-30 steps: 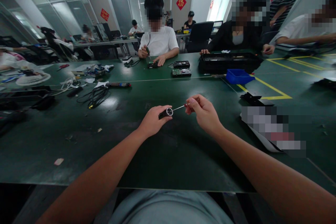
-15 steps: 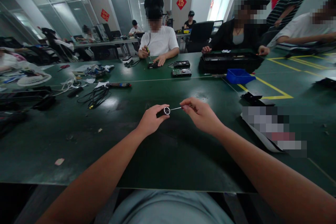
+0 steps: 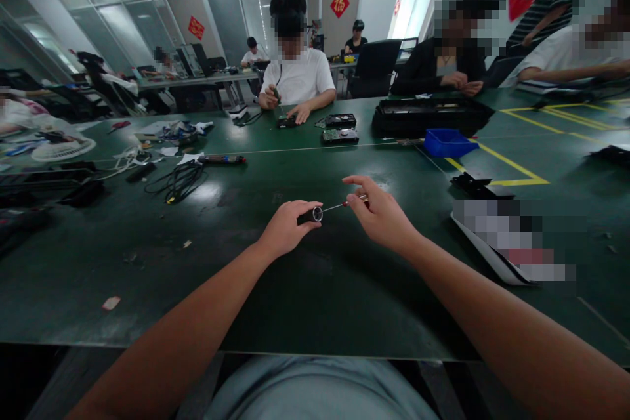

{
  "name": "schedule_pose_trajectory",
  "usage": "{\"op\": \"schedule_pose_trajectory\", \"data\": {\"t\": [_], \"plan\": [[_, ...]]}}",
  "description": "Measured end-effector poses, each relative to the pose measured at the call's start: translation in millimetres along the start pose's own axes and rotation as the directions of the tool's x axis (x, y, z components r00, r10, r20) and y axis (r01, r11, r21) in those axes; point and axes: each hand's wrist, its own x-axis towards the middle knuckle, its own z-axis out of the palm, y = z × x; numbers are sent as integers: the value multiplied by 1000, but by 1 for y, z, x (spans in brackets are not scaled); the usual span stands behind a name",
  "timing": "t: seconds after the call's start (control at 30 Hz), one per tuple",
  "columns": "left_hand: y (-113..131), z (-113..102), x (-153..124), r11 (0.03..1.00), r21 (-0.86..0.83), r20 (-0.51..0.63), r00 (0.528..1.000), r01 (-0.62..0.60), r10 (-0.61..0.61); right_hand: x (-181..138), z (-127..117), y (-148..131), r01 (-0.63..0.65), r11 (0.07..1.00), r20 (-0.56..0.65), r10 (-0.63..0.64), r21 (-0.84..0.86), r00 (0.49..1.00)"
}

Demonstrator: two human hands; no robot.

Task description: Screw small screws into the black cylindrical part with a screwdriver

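Note:
Above the green table, my left hand (image 3: 286, 226) is closed round a small dark cylindrical part (image 3: 310, 214) with a pale ring at its end, which faces right. My right hand (image 3: 377, 210) grips the handle of a thin screwdriver (image 3: 335, 207) between thumb and fingers, with the index finger lifted off it. The screwdriver's shaft points left, and its tip meets the ringed end of the part. Whether the tip sits inside the ring is too small to tell.
A blue bin (image 3: 450, 143) and a long black casing (image 3: 433, 117) stand at the far right. Hard drives (image 3: 339, 136) lie mid-table. On the left are a coiled black cable (image 3: 180, 182) and an electric screwdriver (image 3: 224, 159). A co-worker (image 3: 298, 79) sits opposite.
My right index finger has lifted and the screwdriver's red handle now shows. The ringed part has shifted slightly right and down. A co-worker's hands across the table have left the black casing.

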Motion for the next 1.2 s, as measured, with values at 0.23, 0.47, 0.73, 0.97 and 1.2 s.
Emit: {"op": "schedule_pose_trajectory", "data": {"t": [0.23, 0.47, 0.73, 0.97, 1.2], "plan": [[1, -1, 0, 1000, -8, -10, 1000, 14, -14, 1, -1, 2, -18, 999, 38, 19, -31, 999], [0, -1, -1, 999, -12, -9, 999, 35, -35, 0, -1, 2, 15, 1000, 56, -15, 3, 998], [-1, -2, 0, 999, -25, -17, 999, 35, -35, -2, 0, 1, -52, 997, 18, 51, 64, 999], [0, -3, 0, 998, -27, -32, 998, 56, -57, -1, 8, 3, -50, 956, -69, 73, 289, 995], [-1, -4, 3, 999, -13, -30, 999, -33, 33, 5, 20, 16, -149, 781, -77, 245, 607, 966]]}}
